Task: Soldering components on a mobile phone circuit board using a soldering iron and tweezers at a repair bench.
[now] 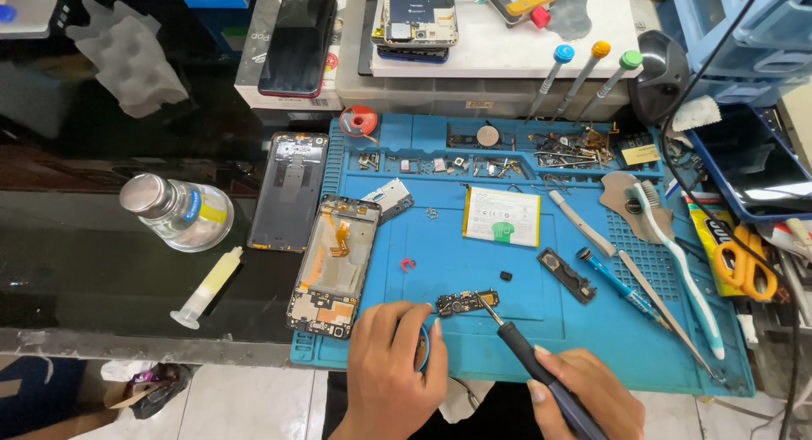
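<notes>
My right hand (584,393) grips a dark soldering iron (529,355), and its tip touches a small circuit board (467,302) on the blue work mat (507,338). My left hand (393,368) rests on the mat just left of the board, holding a small blue round thing (423,349), only partly visible. An opened phone frame (334,267) with orange flex cables lies at the mat's left edge. A white battery (501,216) lies further back on the mat.
A phone back cover (288,191), a glass bottle (178,212) and a syringe (207,288) lie on the dark table at left. Tweezers (630,275), a blue screwdriver (613,284), a toothbrush (681,258) and yellow scissors (744,267) lie at right. Screwdrivers (584,76) and phones (298,44) stand behind.
</notes>
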